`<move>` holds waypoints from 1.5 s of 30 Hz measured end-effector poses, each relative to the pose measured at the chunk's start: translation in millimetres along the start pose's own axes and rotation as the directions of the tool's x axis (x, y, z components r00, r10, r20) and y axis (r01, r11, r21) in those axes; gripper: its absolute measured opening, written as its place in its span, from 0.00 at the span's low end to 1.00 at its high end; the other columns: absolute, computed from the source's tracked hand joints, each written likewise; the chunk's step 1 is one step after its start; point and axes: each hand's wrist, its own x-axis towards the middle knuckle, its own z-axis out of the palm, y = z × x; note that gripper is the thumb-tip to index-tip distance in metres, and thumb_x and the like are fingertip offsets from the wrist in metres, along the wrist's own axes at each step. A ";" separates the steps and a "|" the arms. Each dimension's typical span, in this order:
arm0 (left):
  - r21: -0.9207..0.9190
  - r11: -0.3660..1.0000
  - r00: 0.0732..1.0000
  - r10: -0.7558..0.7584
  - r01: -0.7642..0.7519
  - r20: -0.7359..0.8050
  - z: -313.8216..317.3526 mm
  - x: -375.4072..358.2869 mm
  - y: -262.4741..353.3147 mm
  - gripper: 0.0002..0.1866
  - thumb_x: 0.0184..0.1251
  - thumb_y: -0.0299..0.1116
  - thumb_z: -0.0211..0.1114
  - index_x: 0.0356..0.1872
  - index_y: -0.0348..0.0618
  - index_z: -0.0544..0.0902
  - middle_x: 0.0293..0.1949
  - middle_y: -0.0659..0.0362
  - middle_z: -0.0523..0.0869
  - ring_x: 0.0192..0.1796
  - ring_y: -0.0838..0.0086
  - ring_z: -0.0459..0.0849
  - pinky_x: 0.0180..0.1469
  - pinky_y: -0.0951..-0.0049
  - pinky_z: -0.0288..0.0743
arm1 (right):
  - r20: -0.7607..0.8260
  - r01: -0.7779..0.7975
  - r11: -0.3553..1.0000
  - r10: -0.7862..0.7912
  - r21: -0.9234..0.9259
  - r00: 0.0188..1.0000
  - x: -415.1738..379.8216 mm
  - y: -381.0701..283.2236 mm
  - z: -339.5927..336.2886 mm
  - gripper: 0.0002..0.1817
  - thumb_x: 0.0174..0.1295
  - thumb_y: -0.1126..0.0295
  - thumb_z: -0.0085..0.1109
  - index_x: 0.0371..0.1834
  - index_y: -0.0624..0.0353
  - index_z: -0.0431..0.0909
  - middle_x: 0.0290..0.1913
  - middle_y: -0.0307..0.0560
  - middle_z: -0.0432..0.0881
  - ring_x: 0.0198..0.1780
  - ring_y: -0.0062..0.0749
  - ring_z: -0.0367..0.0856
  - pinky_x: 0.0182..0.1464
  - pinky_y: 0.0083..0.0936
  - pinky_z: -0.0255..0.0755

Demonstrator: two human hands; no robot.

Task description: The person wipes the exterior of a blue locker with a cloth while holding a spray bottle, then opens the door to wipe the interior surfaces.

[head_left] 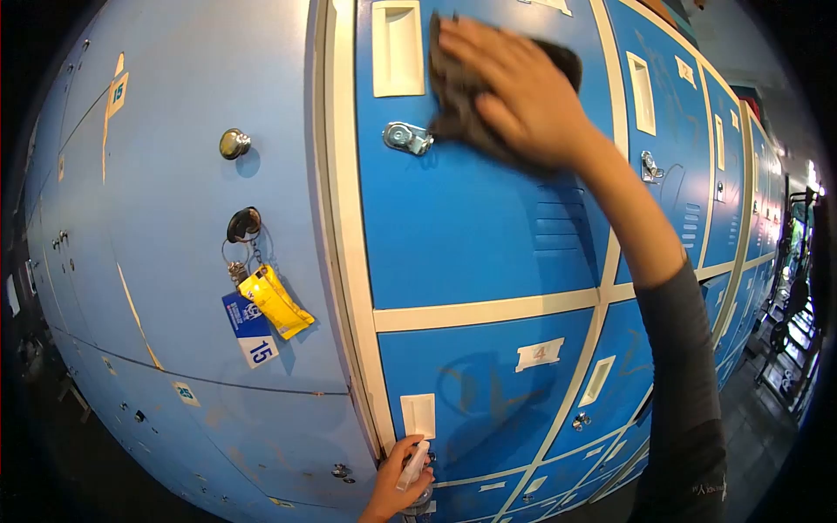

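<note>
My right hand [519, 91] presses a dark grey cloth [458, 96] against the upper blue locker door [462, 227], right of its white recessed handle [398, 48] and metal latch [407, 138]. The cloth and fingers are slightly blurred. Low in the view, my left hand [401, 479] has its fingers wrapped round a small whitish spray bottle [413, 466], beside the handle of the lower door marked 4 [488, 392]. Part of the bottle is hidden by the hand.
Light blue lockers [183, 261] with round knobs stand on the left. Keys with a yellow packet [276, 302] and a tag numbered 15 [261, 351] hang from one lock. More blue lockers [671, 122] run back to the right, with dark equipment [793, 296] beyond.
</note>
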 end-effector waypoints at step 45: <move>-0.027 0.999 0.999 0.032 -0.032 0.006 -1.8 1.3 -3.9 0.31 0.57 0.18 0.62 0.64 0.46 0.68 0.42 0.56 0.78 0.42 0.73 0.83 0.44 0.72 0.80 | 0.103 -0.275 0.938 0.258 0.213 0.961 -8.2 -159.7 19.5 0.37 0.53 0.63 0.53 0.70 0.61 0.63 0.74 0.48 0.60 0.76 0.38 0.56 0.74 0.38 0.47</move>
